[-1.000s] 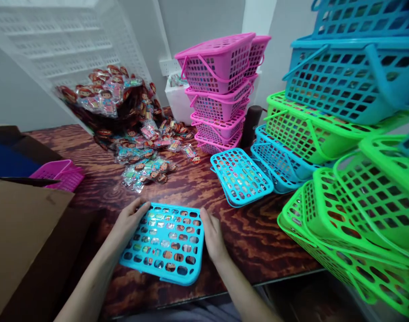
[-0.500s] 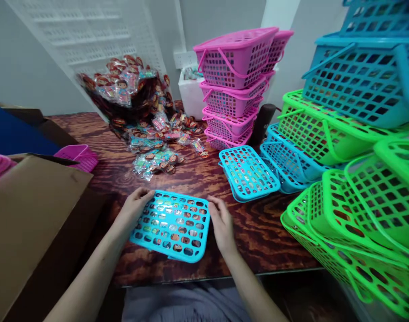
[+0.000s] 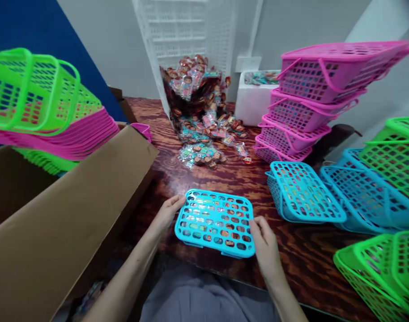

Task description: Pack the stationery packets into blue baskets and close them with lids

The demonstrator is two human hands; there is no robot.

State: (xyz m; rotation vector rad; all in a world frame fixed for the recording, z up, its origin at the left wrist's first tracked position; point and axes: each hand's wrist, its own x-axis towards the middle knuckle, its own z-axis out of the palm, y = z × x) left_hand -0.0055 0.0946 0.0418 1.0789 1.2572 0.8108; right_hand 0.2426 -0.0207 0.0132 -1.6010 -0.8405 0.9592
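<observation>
A blue lidded basket [image 3: 215, 222] with small packets showing through its lid holes stands near the front edge of the dark wood-grain table [image 3: 171, 176]. My left hand [image 3: 167, 212] grips its left rim near the back corner, thumb and fingers closed on the edge. At the right side, my right hand [image 3: 264, 235] holds the rim with bent fingers, its fingertips partly hidden. Further right is another closed blue basket [image 3: 307, 192]. Behind the held basket lies a loose pile of bagged doll-shaped pieces [image 3: 201, 154].
An open cardboard box [image 3: 77, 210] on the left holds stacked pink lids [image 3: 90, 136] and green baskets [image 3: 40, 96]. Filled pink baskets [image 3: 312, 80] rise at the back right. Green baskets [image 3: 389, 268] stand at the right. A white crate [image 3: 177, 33] spills packets behind.
The view has turned left, so the scene shifts right and the stacked green baskets and pink lids come into sight. Both hands remain at the blue basket's sides.
</observation>
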